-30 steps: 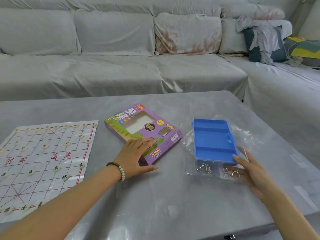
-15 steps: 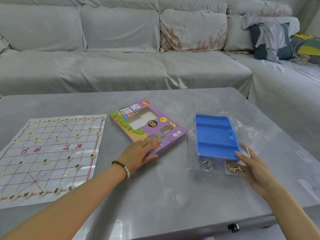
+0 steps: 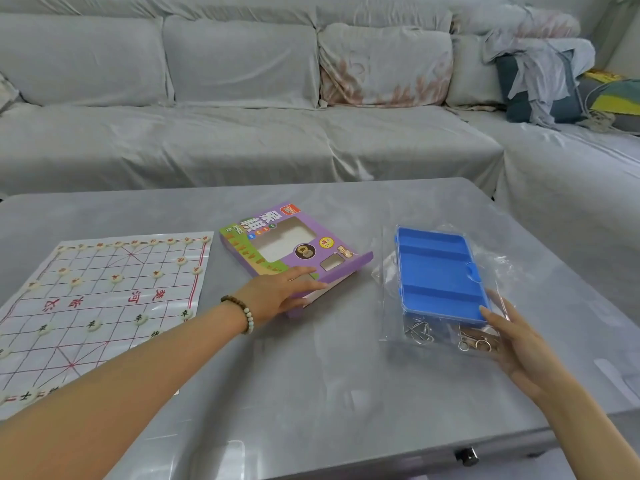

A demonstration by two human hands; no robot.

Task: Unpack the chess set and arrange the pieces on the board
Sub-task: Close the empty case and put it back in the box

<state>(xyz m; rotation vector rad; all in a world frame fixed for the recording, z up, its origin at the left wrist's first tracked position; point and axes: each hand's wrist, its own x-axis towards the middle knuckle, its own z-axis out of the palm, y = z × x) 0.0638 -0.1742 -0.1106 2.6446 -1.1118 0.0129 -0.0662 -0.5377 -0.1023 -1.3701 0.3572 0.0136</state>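
Observation:
A white paper chess board (image 3: 104, 306) with red lines lies at the table's left, with several round cream pieces (image 3: 116, 278) set on its points. The purple chess set box (image 3: 277, 244) lies in the middle. My left hand (image 3: 277, 294) rests flat on the box's near corner, fingers straight. To the right a blue plastic tray (image 3: 438, 271) sits on a clear plastic bag (image 3: 391, 271) that holds small metal wire puzzles (image 3: 419, 329). My right hand (image 3: 516, 344) touches the tray's near right corner and the bag with straight fingers.
The grey table (image 3: 311, 393) has its near edge at the bottom right, with a small black knob (image 3: 467, 456) below it. A grey covered sofa (image 3: 242, 133) runs behind and along the right, with cushions and clothes (image 3: 540, 74) at the far right.
The view has shifted a little. My left hand slid slightly nearer along the box's corner. My right hand stays at the tray's near corner.

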